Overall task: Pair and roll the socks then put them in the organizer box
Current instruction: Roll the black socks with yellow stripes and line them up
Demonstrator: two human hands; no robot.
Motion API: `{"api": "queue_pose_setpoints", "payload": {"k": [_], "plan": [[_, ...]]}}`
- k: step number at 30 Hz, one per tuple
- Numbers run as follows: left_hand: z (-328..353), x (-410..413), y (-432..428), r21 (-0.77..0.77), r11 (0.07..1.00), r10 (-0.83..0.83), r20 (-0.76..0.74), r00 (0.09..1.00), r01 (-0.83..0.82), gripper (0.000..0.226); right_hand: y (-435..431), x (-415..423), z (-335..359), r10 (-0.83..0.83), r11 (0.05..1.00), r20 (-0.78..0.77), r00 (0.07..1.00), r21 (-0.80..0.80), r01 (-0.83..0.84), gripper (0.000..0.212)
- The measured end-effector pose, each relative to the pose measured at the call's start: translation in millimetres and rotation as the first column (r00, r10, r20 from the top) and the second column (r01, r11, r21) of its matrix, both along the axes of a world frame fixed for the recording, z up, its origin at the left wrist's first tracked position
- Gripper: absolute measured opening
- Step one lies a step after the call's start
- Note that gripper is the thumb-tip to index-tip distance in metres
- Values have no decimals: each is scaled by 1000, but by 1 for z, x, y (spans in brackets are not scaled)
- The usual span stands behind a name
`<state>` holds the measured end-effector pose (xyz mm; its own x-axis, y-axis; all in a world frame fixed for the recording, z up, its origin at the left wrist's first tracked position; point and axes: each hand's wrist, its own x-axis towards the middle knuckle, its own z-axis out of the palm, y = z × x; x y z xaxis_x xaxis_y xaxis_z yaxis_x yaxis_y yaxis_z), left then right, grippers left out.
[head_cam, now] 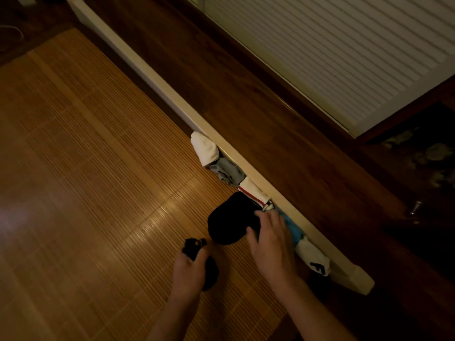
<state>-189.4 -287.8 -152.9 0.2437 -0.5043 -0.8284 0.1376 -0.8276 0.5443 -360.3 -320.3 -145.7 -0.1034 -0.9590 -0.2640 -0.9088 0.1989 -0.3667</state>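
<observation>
The flat black sock (229, 217) lies on the bamboo mat (98, 168) at the lower middle of the frame, toe end rounded toward the left; the right hand (273, 244) rests on its right end, fingers fairly straight and a little spread, thumb on the black cloth, the outer fingers reaching over a blue sock (293, 228) beside it. The left hand (188, 269), just below and to the left, has its fingers curled round a second black sock (192, 246), which bunches out above and to the right of the fist.

From where I stand this looks like the pairing step: the two black ones seem to be getting matched; neither is rolled yet; no organizer box is in sight, so the putting-away is all to come.

The rest wait in a row hard against the cream rail (172, 94) that crosses the frame from upper left to lower right: a plain white sock (204, 148); a grey sock (229, 172); a striped sock (254, 193), white with red bands; the blue one; and a lettered white sock (314, 258) at the lower right. That makes five pieces along the rail and two black, seven counted; whether any in the row is already a folded pair I cannot tell; a dark shape below the lettered one is too dim to name.

Beyond the rail runs dark wood floor (246, 107); a white louvred panel (344, 57) fills the upper right.
</observation>
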Motion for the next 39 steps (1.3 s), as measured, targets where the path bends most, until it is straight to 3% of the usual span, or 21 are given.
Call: {"api": "queue_pose_setpoints", "payload": {"k": [4,12,14,16,18,20,24,26,29,33,39], "plan": [[0,16,17,28,999,-19,-32,999,20,28,-22,9,-14,63,998,-179,982,15,-61,50],[8,29,33,63,998,16,-73,997,-12,17,-44,30,-26,82,996,-267,960,51,-71,38],[13,37,32,54,998,42,-42,998,-40,19,-46,30,-20,4,999,-170,986,40,3,39],[24,43,28,-10,996,84,-15,996,-84,21,-43,32,-10,-128,992,77,989,20,127,37],[41,46,20,-102,989,109,-15,994,-110,20,-36,39,1,-187,982,296,937,37,184,26],[56,48,11,-186,978,97,-15,995,-98,23,-26,46,10,-183,983,412,893,78,165,11],[67,59,-1,-211,967,135,-38,990,-140,29,-15,61,25,-308,948,690,655,279,152,8],[65,66,-1,-172,970,162,-61,985,-170,32,-13,63,27,-391,917,720,574,356,180,10],[60,72,7,-140,973,174,-71,982,-183,35,-14,57,17,-406,910,613,677,338,240,6],[51,75,26,-111,984,135,-51,990,-140,37,-16,43,-6,-355,927,371,858,260,271,25],[38,67,35,-89,990,104,-17,994,-105,25,-14,39,-24,-114,987,22,993,112,111,44]]}}
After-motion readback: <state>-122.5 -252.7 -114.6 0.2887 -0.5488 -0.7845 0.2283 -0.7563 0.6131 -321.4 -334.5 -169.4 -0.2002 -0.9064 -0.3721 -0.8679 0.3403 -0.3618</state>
